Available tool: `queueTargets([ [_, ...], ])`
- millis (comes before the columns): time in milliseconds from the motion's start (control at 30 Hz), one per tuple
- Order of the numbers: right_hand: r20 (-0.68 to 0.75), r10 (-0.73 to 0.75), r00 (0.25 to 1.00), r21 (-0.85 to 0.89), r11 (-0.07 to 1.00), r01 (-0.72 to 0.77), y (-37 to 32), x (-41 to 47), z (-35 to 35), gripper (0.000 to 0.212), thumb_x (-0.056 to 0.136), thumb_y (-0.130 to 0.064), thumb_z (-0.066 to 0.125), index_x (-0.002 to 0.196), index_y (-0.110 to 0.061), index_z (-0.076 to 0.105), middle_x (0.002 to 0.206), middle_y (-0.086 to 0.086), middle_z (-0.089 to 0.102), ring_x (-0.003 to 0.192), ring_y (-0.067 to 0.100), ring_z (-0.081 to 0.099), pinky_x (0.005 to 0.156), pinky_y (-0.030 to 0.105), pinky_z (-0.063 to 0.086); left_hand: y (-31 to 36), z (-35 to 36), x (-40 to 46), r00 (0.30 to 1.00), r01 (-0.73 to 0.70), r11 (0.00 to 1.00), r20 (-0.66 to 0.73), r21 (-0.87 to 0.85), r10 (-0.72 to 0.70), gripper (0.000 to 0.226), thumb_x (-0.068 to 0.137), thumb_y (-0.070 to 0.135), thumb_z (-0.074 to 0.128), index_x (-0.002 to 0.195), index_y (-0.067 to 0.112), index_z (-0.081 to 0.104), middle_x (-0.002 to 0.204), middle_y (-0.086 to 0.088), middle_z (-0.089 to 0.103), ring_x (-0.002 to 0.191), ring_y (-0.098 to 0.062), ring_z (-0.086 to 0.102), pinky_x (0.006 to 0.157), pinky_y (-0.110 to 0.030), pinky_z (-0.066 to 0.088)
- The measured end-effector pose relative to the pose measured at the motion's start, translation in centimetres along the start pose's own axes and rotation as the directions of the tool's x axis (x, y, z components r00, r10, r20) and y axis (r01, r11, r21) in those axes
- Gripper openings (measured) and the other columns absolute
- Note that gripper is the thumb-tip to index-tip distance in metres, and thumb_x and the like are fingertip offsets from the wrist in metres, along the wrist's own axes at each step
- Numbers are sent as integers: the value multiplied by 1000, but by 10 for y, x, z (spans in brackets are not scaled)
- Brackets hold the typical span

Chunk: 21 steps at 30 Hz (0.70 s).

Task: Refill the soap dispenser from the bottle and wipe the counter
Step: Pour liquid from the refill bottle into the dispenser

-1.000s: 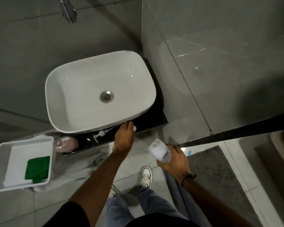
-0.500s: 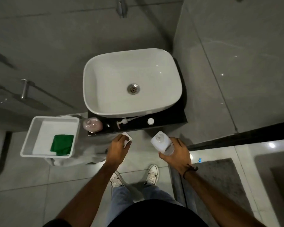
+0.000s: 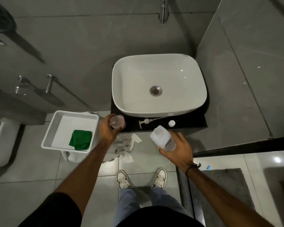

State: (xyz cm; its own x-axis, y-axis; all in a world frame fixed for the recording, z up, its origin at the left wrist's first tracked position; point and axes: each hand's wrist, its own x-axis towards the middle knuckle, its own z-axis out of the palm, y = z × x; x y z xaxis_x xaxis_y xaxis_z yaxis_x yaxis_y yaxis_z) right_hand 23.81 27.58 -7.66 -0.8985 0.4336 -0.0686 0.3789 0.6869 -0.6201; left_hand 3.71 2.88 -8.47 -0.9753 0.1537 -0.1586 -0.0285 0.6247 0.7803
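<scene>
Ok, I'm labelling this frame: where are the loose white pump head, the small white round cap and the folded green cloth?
white pump head (image 3: 144, 122), head view, on its nozzle end.
small white round cap (image 3: 171, 123), head view, its top face.
folded green cloth (image 3: 80, 139), head view, its middle.

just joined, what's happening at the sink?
A person is mid soap refill. The left hand has its grip on the pinkish dispenser at the counter's left end. The right hand holds the white refill bottle, uncapped. The pump head and cap lie on the counter. The green cloth sits in the tray, untouched.
</scene>
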Motion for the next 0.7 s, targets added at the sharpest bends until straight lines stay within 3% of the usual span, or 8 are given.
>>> queueTargets([
  [167, -68, -84, 994, 53, 995, 88, -44, 11, -8, 74, 59, -54, 82, 125, -36, 56, 106, -13, 54, 95, 11, 60, 75, 29, 56, 2, -6, -8, 999, -20, 1000, -34, 19, 21, 52, 62, 29, 95, 104, 11, 72, 92, -3, 68, 87, -26, 67, 74, -32, 55],
  [333, -89, -176, 980, 62, 981, 182, -90, 27, -20, 66, 59, -43, 82, 121, -27, 63, 108, -10, 68, 96, 10, 65, 77, 32, 58, 12, -16, -32, 994, -35, 986, -106, -163, 17, 54, 56, 32, 98, 94, 22, 62, 86, 13, 63, 77, 4, 61, 69, -24, 50],
  [467, -92, -263, 960, -71, 964, 257, -127, 41, -27, 70, 59, -42, 79, 126, -34, 59, 113, -12, 70, 97, 17, 67, 73, 31, 57, 22, -31, -39, 993, -26, 948, -116, -316, -11, 59, 56, 35, 97, 97, 25, 57, 97, -1, 70, 87, -20, 69, 72, -38, 60],
  [600, -64, -379, 923, -158, 917, 366, -157, 60, -31, 80, 58, -37, 80, 134, -27, 59, 124, -9, 69, 100, 21, 66, 81, 30, 54, 33, -47, -39, 987, -74, 921, -162, -382, 12, 55, 57, 31, 97, 99, 28, 62, 96, 7, 73, 84, -5, 70, 67, -22, 59],
  [700, -54, -434, 899, -195, 888, 417, -177, 71, -34, 80, 58, -33, 79, 135, -26, 60, 127, -6, 69, 104, 22, 66, 85, 35, 56, 39, -59, -38, 979, -106, 907, -203, -407, 23, 53, 57, 29, 97, 98, 27, 65, 95, 8, 74, 84, -4, 70, 65, -14, 55],
])
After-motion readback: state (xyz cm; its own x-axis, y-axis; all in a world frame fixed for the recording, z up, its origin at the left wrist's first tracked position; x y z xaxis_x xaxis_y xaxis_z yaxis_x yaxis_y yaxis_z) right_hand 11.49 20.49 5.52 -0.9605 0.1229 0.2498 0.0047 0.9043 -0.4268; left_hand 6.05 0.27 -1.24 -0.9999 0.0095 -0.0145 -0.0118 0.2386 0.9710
